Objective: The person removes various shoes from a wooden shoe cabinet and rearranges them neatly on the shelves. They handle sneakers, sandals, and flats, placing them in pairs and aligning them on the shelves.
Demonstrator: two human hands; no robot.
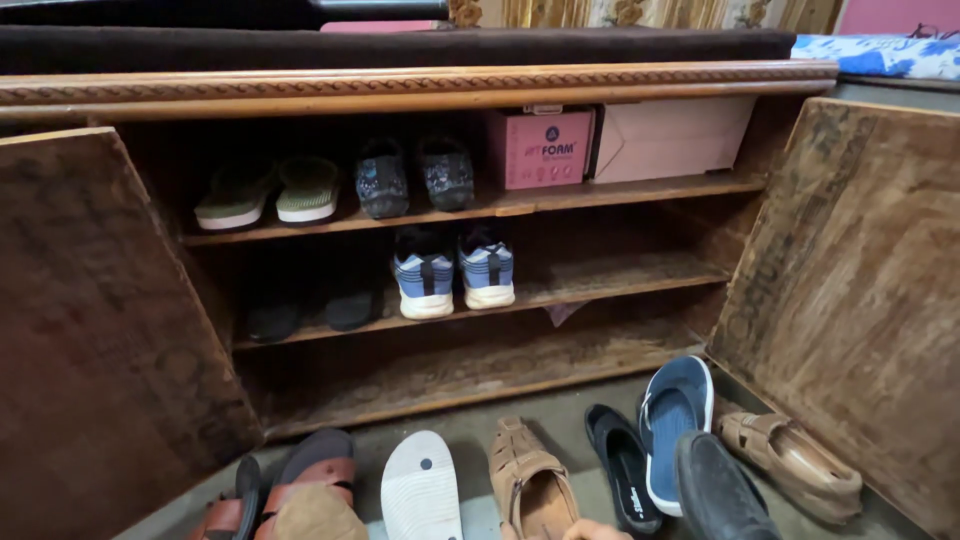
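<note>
A low wooden shoe cabinet [420,88] stands with both doors swung wide. At the bottom edge only a sliver of my right hand [597,531] shows, against the heel of a tan strapped sandal [527,478] on the floor; its fingers are cut off by the frame. My left hand is out of sight. The top shelf holds green-and-white slippers [272,190] and dark patterned shoes [412,175]. Blue-and-white sneakers [455,272] and black slippers [312,312] sit on the middle shelf. The bottom shelf is bare wood.
Two pink boxes [542,148] fill the top shelf's right side. On the floor lie brown sandals [300,485], a white sole-up slipper [421,490], a black flat [622,465], a blue slipper [675,415], a black shoe [722,492] and a brown sandal [792,462]. Open doors [100,330] flank both sides.
</note>
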